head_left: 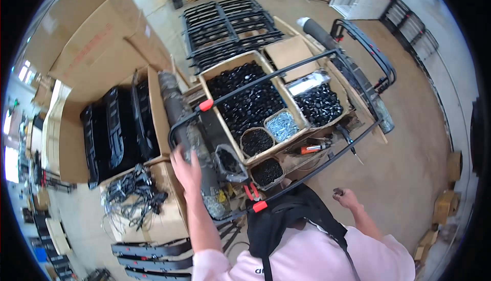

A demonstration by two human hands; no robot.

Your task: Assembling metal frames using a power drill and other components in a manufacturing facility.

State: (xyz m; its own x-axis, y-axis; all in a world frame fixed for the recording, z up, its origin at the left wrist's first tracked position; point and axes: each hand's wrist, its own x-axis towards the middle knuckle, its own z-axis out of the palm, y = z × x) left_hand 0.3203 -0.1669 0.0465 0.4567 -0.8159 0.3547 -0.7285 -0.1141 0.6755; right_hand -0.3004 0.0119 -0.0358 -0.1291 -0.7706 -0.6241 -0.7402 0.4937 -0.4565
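A black tubular metal frame point(302, 170) with red clips point(206, 105) lies across padded rolls and parts boxes in front of me. My left hand point(187, 172) is beside its left rounded corner, fingers apart and slightly blurred; I cannot tell whether they touch the tube. Off to the right, clear of the frame, my right hand point(349, 199) is closed around a small dark piece point(338, 192) whose kind is too small to make out. Under the frame sits a wooden tray point(204, 83) of black plastic parts point(245, 94), with a container of silvery screws point(282, 126).
Left stands an open carton point(71, 143) holding black panels point(120, 122). A tangle of black cables point(135, 191) tops another box. An orange-handled tool point(313, 149) and a power driver point(348, 136) lie by the frame's near tube. Black racks point(230, 27) are stacked beyond.
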